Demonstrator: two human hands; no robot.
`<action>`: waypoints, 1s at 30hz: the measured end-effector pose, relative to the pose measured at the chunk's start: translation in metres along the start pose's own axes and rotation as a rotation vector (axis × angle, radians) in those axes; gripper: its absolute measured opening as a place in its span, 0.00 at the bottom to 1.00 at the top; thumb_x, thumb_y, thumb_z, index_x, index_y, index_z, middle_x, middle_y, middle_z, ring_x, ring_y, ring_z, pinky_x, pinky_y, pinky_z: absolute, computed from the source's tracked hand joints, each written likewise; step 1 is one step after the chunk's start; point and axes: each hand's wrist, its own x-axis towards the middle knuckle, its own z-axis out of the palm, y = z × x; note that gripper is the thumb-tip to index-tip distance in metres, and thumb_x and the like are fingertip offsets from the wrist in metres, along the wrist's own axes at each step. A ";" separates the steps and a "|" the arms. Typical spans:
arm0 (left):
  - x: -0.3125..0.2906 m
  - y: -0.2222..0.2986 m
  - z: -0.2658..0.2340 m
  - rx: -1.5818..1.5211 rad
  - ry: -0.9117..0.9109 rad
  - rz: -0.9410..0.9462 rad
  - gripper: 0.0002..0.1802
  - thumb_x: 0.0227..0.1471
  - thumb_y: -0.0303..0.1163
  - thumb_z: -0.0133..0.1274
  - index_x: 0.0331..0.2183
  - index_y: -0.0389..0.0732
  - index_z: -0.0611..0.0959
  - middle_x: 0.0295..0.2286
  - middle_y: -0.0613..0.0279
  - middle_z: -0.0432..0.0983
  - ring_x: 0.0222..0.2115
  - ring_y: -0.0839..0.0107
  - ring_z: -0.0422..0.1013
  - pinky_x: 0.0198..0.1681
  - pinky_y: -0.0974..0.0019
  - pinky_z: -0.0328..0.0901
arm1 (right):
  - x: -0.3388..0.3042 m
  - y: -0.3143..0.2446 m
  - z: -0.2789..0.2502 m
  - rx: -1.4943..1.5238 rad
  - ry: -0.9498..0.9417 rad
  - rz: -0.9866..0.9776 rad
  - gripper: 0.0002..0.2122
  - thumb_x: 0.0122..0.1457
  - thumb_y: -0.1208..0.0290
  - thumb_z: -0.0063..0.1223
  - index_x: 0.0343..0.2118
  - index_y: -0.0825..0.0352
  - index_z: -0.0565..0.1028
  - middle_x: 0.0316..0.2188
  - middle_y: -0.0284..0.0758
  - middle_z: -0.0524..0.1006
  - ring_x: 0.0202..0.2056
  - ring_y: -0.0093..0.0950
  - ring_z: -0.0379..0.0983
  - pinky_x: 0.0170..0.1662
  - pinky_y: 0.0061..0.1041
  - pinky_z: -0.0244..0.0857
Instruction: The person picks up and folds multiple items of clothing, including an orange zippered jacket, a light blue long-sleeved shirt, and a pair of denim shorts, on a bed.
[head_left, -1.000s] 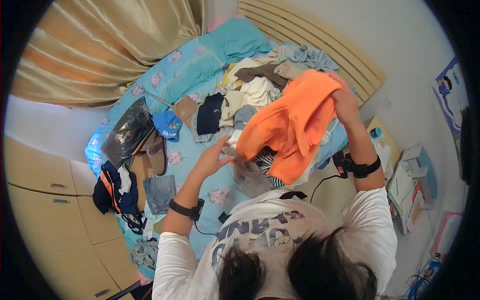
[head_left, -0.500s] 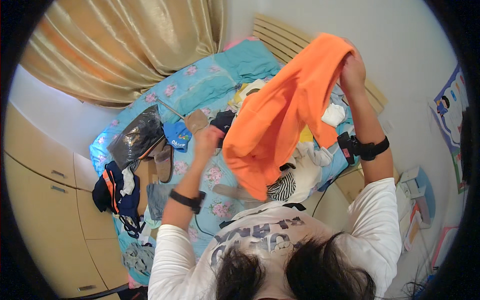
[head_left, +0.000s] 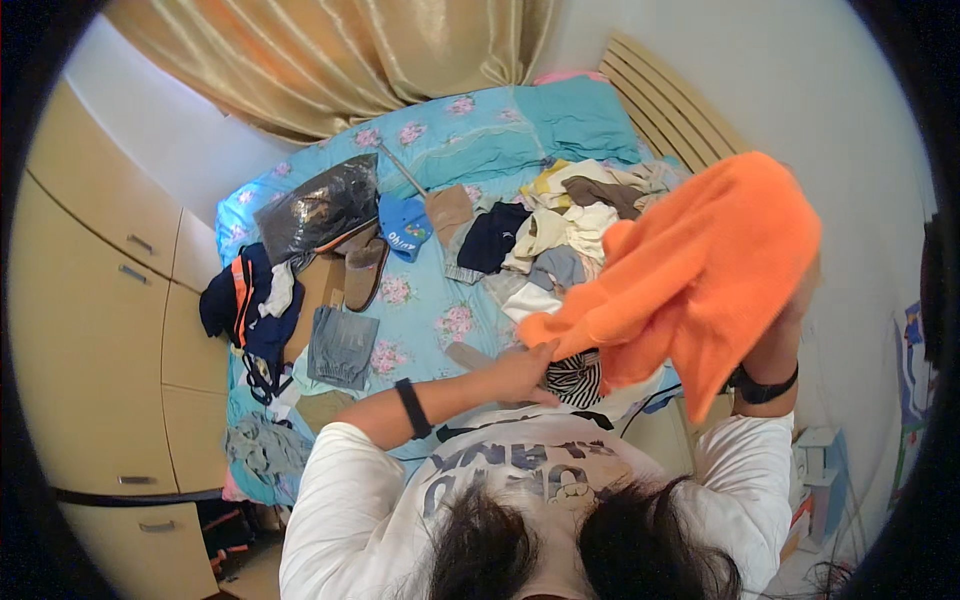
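Observation:
An orange fleece garment (head_left: pixel 700 270) hangs in the air in front of me, bunched and draped toward the right. My left hand (head_left: pixel 520 374) grips its narrow lower-left end, thumb and fingers closed at the edge. On the right, my right hand (head_left: pixel 800 292) holds the garment up from behind its far side; the cloth covers its fingers. Just beneath the left end of the garment lies a black-and-white striped cloth (head_left: pixel 575 381), partly covered by it and by my left hand.
The bed's blue floral sheet (head_left: pixel 455 325) carries a heap of clothes (head_left: pixel 565 225), folded grey trousers (head_left: pixel 341 346), a blue cap (head_left: pixel 404 228), brown slippers (head_left: pixel 366 273) and a dark plastic-wrapped package (head_left: pixel 322 208). Wooden cabinets (head_left: pixel 95 300) stand left; a slatted headboard (head_left: pixel 665 105) is at the back.
The orange garment has come lower and farther right with my right hand. My left hand, apart from it before, has moved right and taken hold of its end. The view has shifted.

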 end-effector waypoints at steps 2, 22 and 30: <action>0.012 0.016 -0.001 -0.029 0.113 -0.197 0.44 0.35 0.47 0.53 0.48 0.34 0.53 0.42 0.43 0.59 0.40 0.51 0.60 0.42 0.60 0.58 | -0.009 -0.003 -0.002 -0.076 -0.043 -0.087 0.13 0.51 0.68 0.39 0.36 0.71 0.65 0.31 0.37 0.69 0.33 0.27 0.66 0.37 0.22 0.60; -0.232 0.020 -0.103 -0.137 1.081 -0.582 0.06 0.44 0.25 0.42 0.23 0.32 0.71 0.19 0.63 0.65 0.22 0.79 0.61 0.26 0.76 0.56 | -0.099 0.038 -0.014 -0.456 -0.068 0.068 0.13 0.43 0.75 0.47 0.34 0.73 0.67 0.22 0.32 0.65 0.20 0.19 0.59 0.26 0.16 0.54; -0.355 0.103 -0.113 -0.019 1.353 -0.596 0.08 0.43 0.27 0.44 0.21 0.30 0.71 0.19 0.63 0.67 0.20 0.79 0.60 0.24 0.77 0.55 | -0.068 0.000 0.027 -0.292 -0.120 0.008 0.13 0.39 0.69 0.52 0.29 0.70 0.70 0.13 0.28 0.60 0.15 0.20 0.54 0.18 0.18 0.44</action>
